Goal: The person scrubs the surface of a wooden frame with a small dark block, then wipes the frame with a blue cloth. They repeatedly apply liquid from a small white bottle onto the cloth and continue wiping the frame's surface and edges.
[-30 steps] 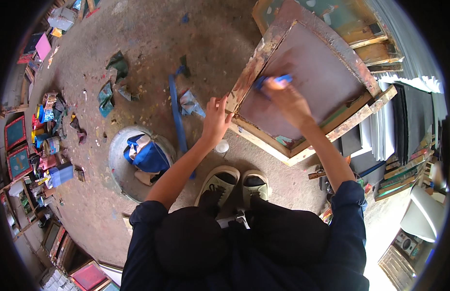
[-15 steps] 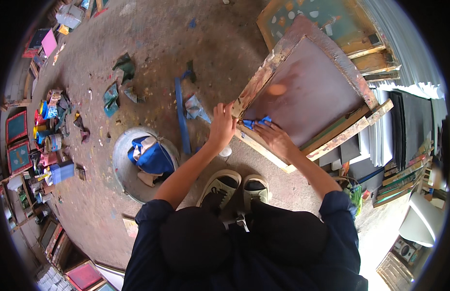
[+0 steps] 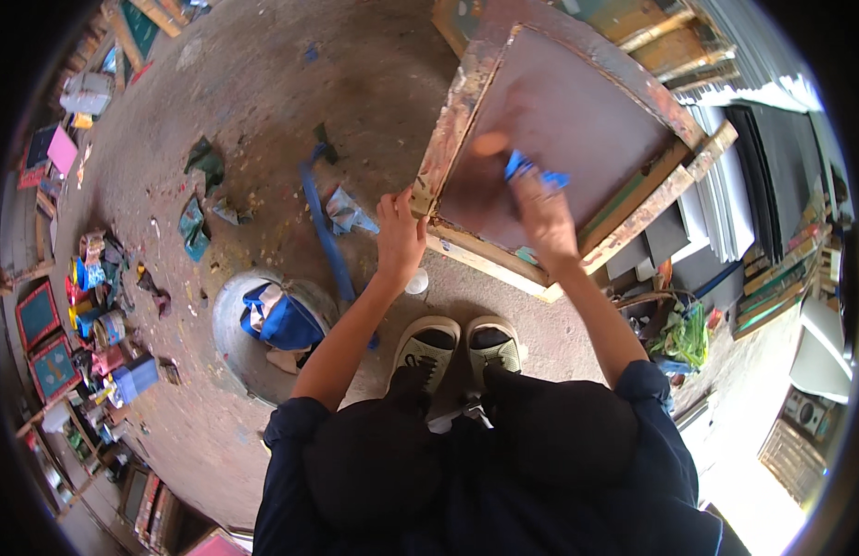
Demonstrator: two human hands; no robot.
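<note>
Now one framed screen; left hand steadying; right hand pressing blue rag.

Tilted wooden-framed screen, crumpled blue rag

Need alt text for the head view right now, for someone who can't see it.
The right hand presses a blue rag on a wood-framed screen; the left hand grips the frame's edge. A metal basin sits on the floor at left.

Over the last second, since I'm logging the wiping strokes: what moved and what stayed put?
The right hand, holding the blue rag, swept from the upper screen mesh down to its lower edge, then back up to mid-screen. The left hand kept its grip on the wooden frame; the frame and the metal basin stayed put.
</note>
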